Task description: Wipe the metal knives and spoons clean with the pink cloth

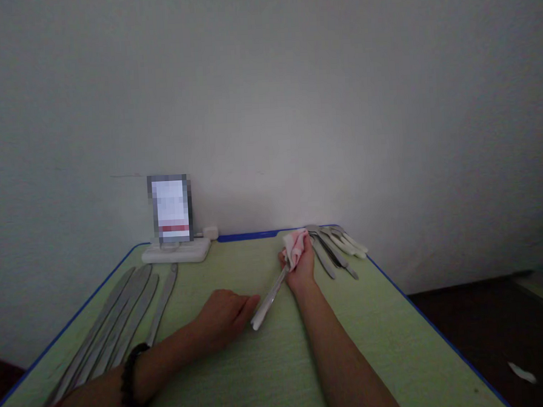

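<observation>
My right hand point(301, 267) is closed around a crumpled pink and white cloth point(296, 248). The cloth wraps the far end of a piece of silver cutlery, so its head is hidden. Its handle point(270, 299) slants out of the cloth toward me and to the left. Just left of that handle is my left hand point(227, 315), its fingers curled together and a small gap between fingertips and handle. Several long silver table knives point(107, 324) lie side by side on the left, partly behind my left forearm.
A pale green table point(352, 357) with a blue edge stands against a grey wall. At the back left, a lit, blurred screen point(171, 207) rests on a white stand point(176, 252) beside a small white block point(210, 233). Several pieces of cutlery point(333, 249) are piled at the back right.
</observation>
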{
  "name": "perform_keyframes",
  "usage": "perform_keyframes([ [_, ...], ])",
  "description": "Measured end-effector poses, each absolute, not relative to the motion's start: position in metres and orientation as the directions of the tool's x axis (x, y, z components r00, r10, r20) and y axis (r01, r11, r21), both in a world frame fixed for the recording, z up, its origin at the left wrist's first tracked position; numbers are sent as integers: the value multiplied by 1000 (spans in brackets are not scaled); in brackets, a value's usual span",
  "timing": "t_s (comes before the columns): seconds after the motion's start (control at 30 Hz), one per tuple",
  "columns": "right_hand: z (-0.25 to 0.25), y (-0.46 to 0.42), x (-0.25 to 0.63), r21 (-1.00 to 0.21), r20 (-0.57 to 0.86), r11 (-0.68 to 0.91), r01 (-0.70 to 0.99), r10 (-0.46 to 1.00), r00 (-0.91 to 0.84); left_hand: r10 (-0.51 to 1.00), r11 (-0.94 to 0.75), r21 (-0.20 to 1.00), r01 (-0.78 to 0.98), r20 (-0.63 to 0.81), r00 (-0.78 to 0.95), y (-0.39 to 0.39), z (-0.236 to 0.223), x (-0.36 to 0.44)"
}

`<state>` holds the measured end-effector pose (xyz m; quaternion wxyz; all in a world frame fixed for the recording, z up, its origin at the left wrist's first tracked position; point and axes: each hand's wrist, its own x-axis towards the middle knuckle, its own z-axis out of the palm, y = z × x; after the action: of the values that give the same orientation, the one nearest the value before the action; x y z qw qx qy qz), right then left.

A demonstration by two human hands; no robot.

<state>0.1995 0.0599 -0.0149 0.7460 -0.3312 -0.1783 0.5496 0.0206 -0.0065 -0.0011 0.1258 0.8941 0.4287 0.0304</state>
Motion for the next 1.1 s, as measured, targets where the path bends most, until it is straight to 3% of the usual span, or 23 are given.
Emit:
perform_keyframes([
  [0.13,-19,63,194,-670,-236,118,-733,903,360,764,-619,258,742,-22,645,-7,-2,21],
  [0.23,-26,67,187,-766,-148,196,-612,873,465,771,-603,315,733,-4,637,-9,1,21],
  [0.37,-33,72,183,-806,-45,286,-519,844,535,808,-548,363,753,-2,589,-13,4,24],
  [0.63,-24,68,180,-750,-149,212,-627,868,473,790,-591,247,768,-14,613,-17,4,26],
  [0.77,-13,62,187,-641,-200,125,-758,926,321,761,-632,197,750,-28,648,-15,5,25],
  [0.9,-7,58,200,-519,-206,198,-832,915,346,710,-688,165,706,-44,702,-16,7,23],
  [1.1,-6,57,199,-577,-171,157,-801,936,307,646,-757,105,645,-31,763,-18,7,20],
])
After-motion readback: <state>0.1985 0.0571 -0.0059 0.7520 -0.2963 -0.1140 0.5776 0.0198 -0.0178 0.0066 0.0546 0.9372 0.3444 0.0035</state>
